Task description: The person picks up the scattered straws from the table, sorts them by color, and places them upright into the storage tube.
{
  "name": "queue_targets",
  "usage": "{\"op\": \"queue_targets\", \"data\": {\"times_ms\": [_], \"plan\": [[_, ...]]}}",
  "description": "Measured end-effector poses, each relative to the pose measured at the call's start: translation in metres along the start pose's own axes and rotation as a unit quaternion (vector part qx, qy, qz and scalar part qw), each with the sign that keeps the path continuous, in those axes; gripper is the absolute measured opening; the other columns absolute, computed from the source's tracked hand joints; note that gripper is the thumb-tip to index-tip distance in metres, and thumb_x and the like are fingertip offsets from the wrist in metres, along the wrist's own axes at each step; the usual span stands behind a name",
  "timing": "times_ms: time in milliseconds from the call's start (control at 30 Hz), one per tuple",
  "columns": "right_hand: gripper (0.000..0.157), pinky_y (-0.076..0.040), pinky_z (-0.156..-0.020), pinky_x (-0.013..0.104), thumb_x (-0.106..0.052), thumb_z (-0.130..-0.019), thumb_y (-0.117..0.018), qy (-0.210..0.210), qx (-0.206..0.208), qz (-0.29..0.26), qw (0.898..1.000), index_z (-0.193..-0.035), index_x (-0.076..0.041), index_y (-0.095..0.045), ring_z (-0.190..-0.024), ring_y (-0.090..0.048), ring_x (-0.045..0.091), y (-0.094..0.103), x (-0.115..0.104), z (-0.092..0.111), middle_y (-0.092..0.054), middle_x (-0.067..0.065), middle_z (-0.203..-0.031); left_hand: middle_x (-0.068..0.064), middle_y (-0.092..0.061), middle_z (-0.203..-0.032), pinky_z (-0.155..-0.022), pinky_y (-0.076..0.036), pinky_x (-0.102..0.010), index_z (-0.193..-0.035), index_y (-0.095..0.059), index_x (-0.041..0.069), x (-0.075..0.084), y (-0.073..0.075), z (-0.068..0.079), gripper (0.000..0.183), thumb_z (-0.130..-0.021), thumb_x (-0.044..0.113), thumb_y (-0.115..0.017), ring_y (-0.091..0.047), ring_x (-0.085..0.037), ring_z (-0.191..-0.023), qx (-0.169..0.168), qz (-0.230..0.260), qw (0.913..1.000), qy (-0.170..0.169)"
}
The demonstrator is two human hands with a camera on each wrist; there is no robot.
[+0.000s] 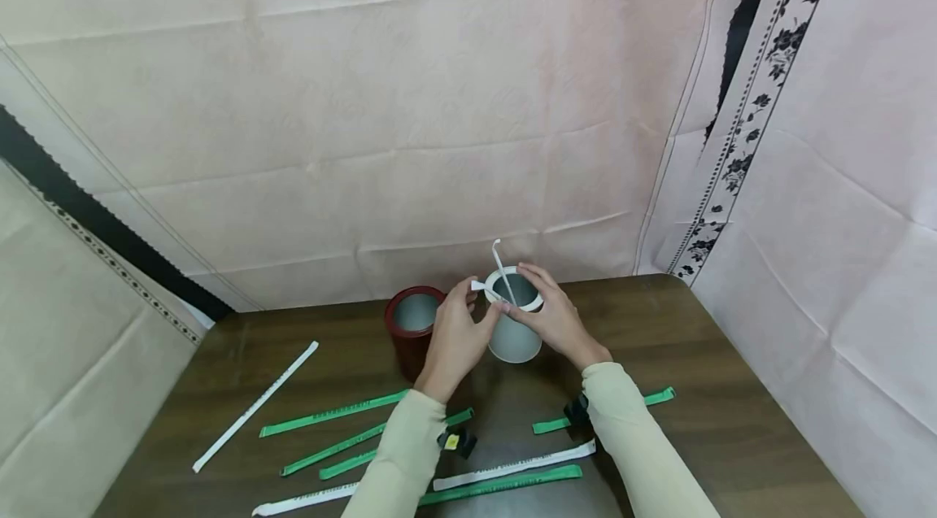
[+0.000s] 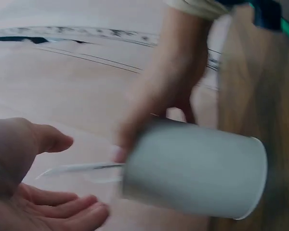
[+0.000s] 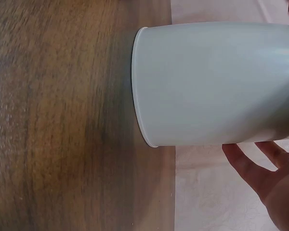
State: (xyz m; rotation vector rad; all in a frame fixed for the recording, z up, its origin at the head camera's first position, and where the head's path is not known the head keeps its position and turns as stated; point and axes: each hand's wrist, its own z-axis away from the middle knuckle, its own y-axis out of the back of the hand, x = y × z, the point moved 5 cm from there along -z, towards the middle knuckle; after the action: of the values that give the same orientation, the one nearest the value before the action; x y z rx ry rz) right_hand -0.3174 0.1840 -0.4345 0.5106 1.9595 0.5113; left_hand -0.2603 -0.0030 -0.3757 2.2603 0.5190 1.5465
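A white strip leans from the white cup, long axis toward the left hand, whose thumb and fingers stand apart, seemingly without contact, while the right hand grips the cup.

red canister crowding left hand, cloth wall behind, free tabletop rightward
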Motion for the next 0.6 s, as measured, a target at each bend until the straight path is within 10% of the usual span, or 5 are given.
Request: {"op": "queue_targets", "data": {"times_ms": [333, 600], "plan": [[0.083, -0.042, -0.101, 0.057, -0.06, -0.081, -0.074, -0.007, -0.004, 0.009, 1.0, -0.15, -0.025, -0.044, -0.134, -0.043, 0.028, 0.016, 0.003, -0.008, -0.035, -0.01, -0.155, 0.013, -0.067, -0.111, -0.089, -0.055, -0.033, -0.122, -0.065, 0.03, -0.008, 0.076, 0.076, 0.028, -0.095, 0.034, -0.069, -0.065, -0.007, -0.101, -0.112, 0.017, 0.9935, -0.008], [0.082, -0.041, -0.101, 0.059, -0.057, -0.081, -0.076, -0.007, -0.005, 0.01, 1.0, -0.15, -0.026, -0.044, -0.134, -0.042, 0.029, 0.01, 0.003, -0.006, -0.036, -0.007, -0.154, 0.014, -0.07, -0.1, -0.074, -0.055, -0.025, -0.105, -0.073, 0.024, -0.08, 0.135, 0.125, 0.011, -0.095, 0.022, -0.069, -0.065, -0.002, -0.089, -0.223, -0.095, 0.969, -0.05]]}}
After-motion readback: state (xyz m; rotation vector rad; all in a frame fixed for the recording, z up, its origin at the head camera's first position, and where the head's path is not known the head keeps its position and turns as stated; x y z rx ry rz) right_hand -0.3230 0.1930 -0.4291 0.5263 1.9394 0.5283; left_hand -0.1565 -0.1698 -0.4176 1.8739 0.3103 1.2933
